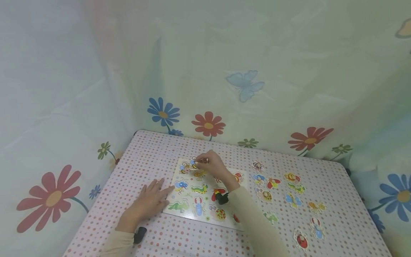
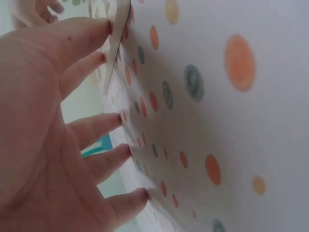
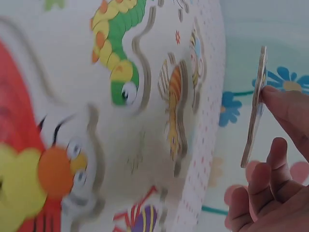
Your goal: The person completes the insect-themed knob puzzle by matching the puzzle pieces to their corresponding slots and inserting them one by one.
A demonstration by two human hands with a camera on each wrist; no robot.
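My right hand (image 1: 213, 166) pinches a thin wooden puzzle piece (image 3: 256, 106) between thumb and finger, above the far left part of an insect puzzle board (image 1: 187, 192). Edge-on in the right wrist view, the piece shows black and yellow stripes in the head view, like a bee. Beside it on the board is a bee-shaped recess (image 1: 184, 168) with a printed bee. My left hand (image 1: 144, 203) lies spread at the board's left side. Its thumb and index finger (image 2: 89, 31) touch the board's edge, while the other fingertips rest on the dotted tablecloth.
Several loose insect pieces lie right of the board, among them a spider (image 1: 258, 166), a snail (image 1: 265, 195), a ladybug (image 1: 301, 240) and a blue-winged insect (image 1: 293, 200). A flower-printed curtain (image 1: 199, 71) hangs behind the dotted table (image 1: 154, 142).
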